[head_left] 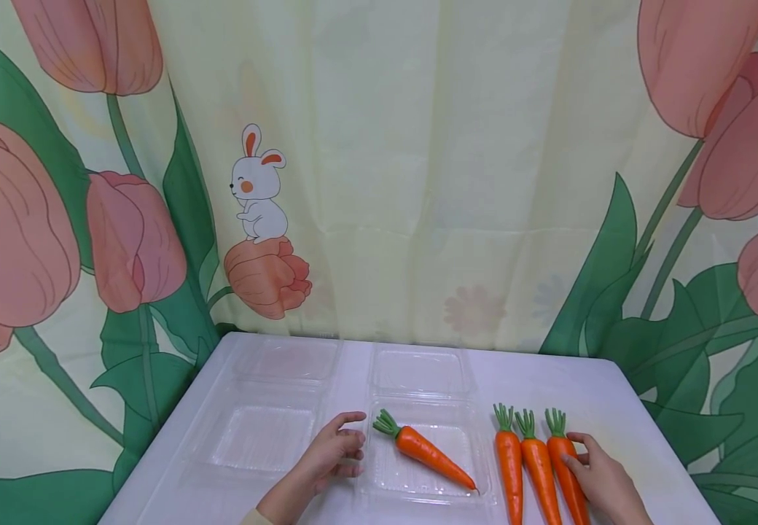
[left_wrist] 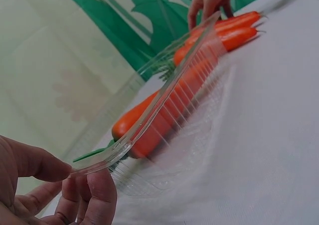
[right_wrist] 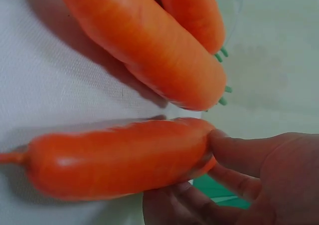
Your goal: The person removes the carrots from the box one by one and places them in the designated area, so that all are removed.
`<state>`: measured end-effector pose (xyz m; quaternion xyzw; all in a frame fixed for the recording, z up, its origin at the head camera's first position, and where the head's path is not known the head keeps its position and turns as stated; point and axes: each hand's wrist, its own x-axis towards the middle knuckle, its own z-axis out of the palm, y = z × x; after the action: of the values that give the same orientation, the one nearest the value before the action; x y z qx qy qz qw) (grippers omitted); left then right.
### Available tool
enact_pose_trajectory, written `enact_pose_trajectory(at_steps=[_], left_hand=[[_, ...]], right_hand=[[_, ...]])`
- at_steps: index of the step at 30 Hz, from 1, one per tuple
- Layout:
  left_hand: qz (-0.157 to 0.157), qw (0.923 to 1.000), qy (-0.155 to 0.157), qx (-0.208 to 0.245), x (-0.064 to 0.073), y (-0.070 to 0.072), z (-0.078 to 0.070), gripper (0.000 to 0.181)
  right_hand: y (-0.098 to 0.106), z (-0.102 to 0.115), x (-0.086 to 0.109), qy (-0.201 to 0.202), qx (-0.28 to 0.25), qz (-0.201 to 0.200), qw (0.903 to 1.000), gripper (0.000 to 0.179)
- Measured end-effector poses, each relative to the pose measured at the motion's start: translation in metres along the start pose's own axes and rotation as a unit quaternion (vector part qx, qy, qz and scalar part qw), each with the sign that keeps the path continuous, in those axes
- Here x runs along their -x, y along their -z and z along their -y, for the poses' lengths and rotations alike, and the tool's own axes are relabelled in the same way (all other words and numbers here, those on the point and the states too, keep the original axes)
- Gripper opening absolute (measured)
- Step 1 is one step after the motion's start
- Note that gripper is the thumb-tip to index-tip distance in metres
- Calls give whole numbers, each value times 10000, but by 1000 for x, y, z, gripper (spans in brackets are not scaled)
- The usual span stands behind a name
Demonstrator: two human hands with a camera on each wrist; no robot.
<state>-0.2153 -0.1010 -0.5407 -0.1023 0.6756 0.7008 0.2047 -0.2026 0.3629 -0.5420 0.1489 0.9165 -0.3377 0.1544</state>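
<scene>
My left hand (head_left: 331,453) is at the left edge of an open clear plastic container (head_left: 379,487). Its thumb and fingers pinch the rim (left_wrist: 134,135) in the left wrist view. One orange carrot (head_left: 433,455) with a green top lies diagonally inside that container. Right of it, on the table, are three more carrots in a row: a left one (head_left: 509,467), a middle one (head_left: 539,474) and a right one (head_left: 565,470). My right hand (head_left: 605,483) grips the right carrot near its green end, thumb on one side and fingers on the other.
A second clear container (head_left: 205,445) stands open to the left, its lid (head_left: 241,361) folded back. The other container's lid (head_left: 379,372) also lies back. Behind the white table (head_left: 585,386) hangs a curtain (head_left: 379,182) printed with tulips and a rabbit.
</scene>
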Motion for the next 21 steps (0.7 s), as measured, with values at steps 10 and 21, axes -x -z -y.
enact_pose_trajectory(at_steps=[10,21], left_hand=[[-43,9999,92,-34,-1,-2,-1,60],[-74,10000,25,-42,2,-2,-2,59]], right_hand=[[3,-1,4,29,-25,-134,9999,65],[8,9,11,-11,72,-382,9992,65]])
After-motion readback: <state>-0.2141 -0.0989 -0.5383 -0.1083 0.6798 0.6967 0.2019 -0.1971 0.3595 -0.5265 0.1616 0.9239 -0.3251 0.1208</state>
